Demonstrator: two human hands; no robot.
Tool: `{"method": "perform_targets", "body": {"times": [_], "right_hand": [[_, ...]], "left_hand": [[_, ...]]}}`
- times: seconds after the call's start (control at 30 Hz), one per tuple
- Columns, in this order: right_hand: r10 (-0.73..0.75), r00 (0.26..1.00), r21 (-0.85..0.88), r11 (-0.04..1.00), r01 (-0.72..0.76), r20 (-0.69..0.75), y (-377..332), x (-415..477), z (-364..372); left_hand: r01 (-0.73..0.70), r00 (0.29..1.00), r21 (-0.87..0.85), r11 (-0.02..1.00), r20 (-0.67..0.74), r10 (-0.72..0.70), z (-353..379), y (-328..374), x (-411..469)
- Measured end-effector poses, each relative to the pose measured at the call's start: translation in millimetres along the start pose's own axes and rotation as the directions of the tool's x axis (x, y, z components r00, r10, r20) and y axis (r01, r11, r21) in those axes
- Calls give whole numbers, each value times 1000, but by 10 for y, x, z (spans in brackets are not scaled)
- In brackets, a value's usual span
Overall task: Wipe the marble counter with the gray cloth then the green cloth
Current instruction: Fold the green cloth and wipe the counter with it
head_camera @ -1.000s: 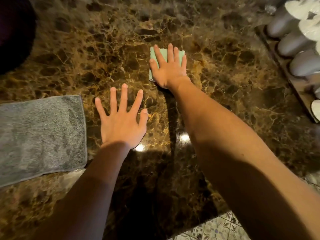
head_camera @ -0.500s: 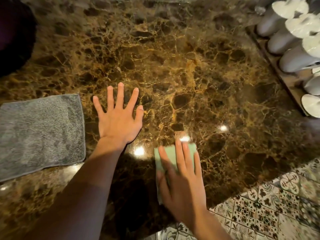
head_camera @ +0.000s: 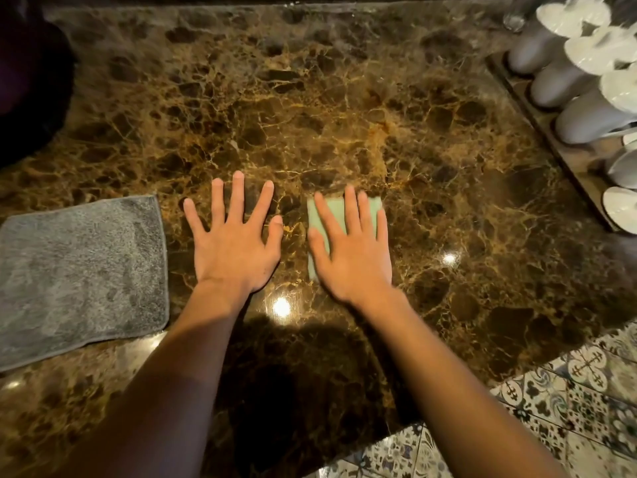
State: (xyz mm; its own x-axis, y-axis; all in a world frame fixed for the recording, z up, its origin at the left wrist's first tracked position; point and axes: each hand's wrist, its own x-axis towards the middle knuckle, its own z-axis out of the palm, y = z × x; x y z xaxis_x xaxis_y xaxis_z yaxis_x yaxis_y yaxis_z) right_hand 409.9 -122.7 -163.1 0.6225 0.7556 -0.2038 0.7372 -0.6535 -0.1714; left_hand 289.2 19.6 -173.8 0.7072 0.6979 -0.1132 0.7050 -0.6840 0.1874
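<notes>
The brown marble counter (head_camera: 344, 108) fills most of the view. A small folded green cloth (head_camera: 332, 210) lies flat on it near the middle, and my right hand (head_camera: 351, 251) presses down on it with fingers spread, covering most of it. Just to its left my left hand (head_camera: 234, 243) rests flat on the bare marble, fingers apart, holding nothing. The gray cloth (head_camera: 79, 274) lies spread out at the left side of the counter, a short gap from my left hand.
A wooden tray (head_camera: 537, 108) with several white upturned cups stands along the right edge. A dark round object (head_camera: 31, 81) sits at the far left. The counter's front edge runs at lower right, with patterned floor tiles (head_camera: 568, 391) below.
My right hand slid the green cloth from the far middle toward the front edge, then back up beside my left hand. The left hand and gray cloth stayed put.
</notes>
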Motion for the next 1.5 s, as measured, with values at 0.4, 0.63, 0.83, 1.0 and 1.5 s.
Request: {"method": "perform_targets", "body": {"times": [0.4, 0.63, 0.83, 1.0, 1.5], "right_hand": [[102, 995, 5, 995, -102, 20, 177, 1701, -407], [28, 1000, -16, 999, -28, -1, 213, 788, -205], [-25, 998, -35, 999, 23, -60, 237, -681, 104], [-1, 999, -5, 1000, 1, -34, 227, -1532, 215], [39, 999, -22, 999, -39, 4, 410, -317, -40]], "left_hand": [[18, 1000, -10, 1000, 13, -18, -1, 20, 13], [14, 1000, -5, 1000, 12, -14, 12, -9, 28], [-5, 1000, -8, 1000, 14, 5, -26, 29, 8], [-17, 1000, -21, 1000, 11, 18, -90, 149, -13], [-56, 998, -8, 998, 35, 56, 68, 613, 49]]}}
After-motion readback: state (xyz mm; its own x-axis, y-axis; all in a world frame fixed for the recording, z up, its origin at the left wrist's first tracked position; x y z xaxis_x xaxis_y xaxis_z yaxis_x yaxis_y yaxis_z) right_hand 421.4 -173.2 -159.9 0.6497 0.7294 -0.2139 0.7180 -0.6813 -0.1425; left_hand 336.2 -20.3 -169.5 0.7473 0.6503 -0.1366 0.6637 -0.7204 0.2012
